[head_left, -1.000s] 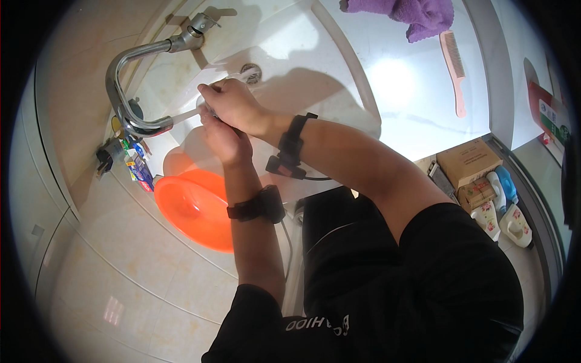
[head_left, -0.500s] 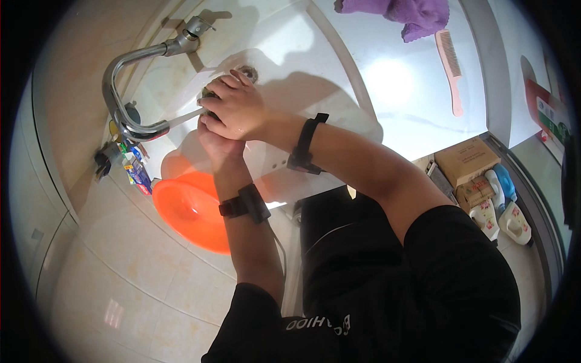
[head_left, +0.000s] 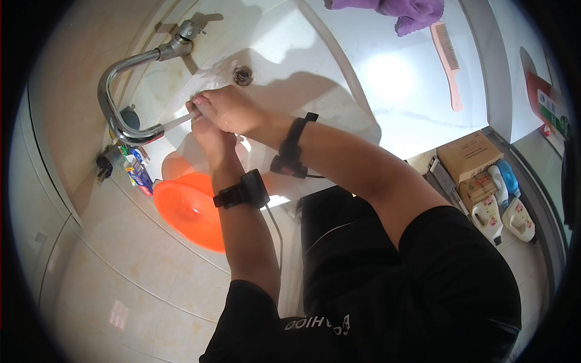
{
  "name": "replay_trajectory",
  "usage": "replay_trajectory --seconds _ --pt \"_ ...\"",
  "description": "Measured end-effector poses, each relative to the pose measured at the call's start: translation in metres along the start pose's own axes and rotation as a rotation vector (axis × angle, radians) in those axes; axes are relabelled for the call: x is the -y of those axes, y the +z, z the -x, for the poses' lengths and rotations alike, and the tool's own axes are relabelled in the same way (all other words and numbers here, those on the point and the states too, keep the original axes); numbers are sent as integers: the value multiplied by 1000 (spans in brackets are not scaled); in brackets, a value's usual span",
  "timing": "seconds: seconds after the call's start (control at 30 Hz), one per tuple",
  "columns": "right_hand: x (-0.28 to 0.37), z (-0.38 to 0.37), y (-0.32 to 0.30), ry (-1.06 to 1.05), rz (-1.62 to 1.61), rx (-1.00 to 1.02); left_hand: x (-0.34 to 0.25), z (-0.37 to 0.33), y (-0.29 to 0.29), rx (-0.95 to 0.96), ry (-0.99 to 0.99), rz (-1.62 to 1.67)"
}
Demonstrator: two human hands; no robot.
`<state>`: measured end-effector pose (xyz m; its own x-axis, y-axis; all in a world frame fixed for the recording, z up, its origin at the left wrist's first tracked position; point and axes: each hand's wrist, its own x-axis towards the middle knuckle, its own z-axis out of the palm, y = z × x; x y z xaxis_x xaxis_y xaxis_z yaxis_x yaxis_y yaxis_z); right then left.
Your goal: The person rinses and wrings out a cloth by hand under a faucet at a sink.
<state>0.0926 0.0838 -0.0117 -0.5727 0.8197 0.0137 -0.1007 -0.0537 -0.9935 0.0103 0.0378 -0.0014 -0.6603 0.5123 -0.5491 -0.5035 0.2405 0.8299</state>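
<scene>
Water runs from the curved metal faucet [head_left: 130, 134] onto my two hands, which are pressed together over the white sink [head_left: 315, 54]. My right hand [head_left: 229, 109] lies on top, its fingers curled in. Below it, my left hand [head_left: 210, 134] is cupped against it, with most of its fingers covered. Whatever lies between them is hidden. The round drain [head_left: 243, 75] shows just beyond my hands. Each wrist wears a black band, one on the left [head_left: 242, 190] and one on the right [head_left: 292, 148].
Under the sink's left side is an orange basin [head_left: 187, 212]. A pink comb [head_left: 448, 66] and a purple towel [head_left: 417, 12] lie on the white counter to the right. Cardboard boxes [head_left: 469, 156] and bottles [head_left: 517, 219] stand below; small packages [head_left: 139, 175] sit left of the sink.
My hands have drawn back and slightly left, uncovering the drain. My right fingers, spread over a dark greenish thing before, are now curled in, and that thing no longer shows.
</scene>
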Motion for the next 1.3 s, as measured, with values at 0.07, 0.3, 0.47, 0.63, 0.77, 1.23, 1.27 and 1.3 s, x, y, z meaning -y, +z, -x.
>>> replay_trajectory --seconds 0.07,0.3,0.47,0.63,0.77,1.23,1.27,1.3 --pt "2 4 9 -50 28 -106 0 0 -2 5 -59 178" --pt "-39 13 14 305 22 -282 1 13 -9 107 -131 -153" --pt "-39 15 -11 602 -320 106 7 10 -24 65 -25 -252" --pt "-32 23 7 427 -161 116 -8 4 -64 -76 113 -419" --pt "-87 30 1 232 -170 -179 -12 11 -24 -29 282 -555" --pt "-12 41 -22 140 464 -246 -61 48 -44 -155 248 -218" --pt "-21 42 -27 140 474 -257 -58 43 -42 -19 203 -95" --pt "-31 41 -30 211 346 -222 -55 39 -41 -10 201 -92"
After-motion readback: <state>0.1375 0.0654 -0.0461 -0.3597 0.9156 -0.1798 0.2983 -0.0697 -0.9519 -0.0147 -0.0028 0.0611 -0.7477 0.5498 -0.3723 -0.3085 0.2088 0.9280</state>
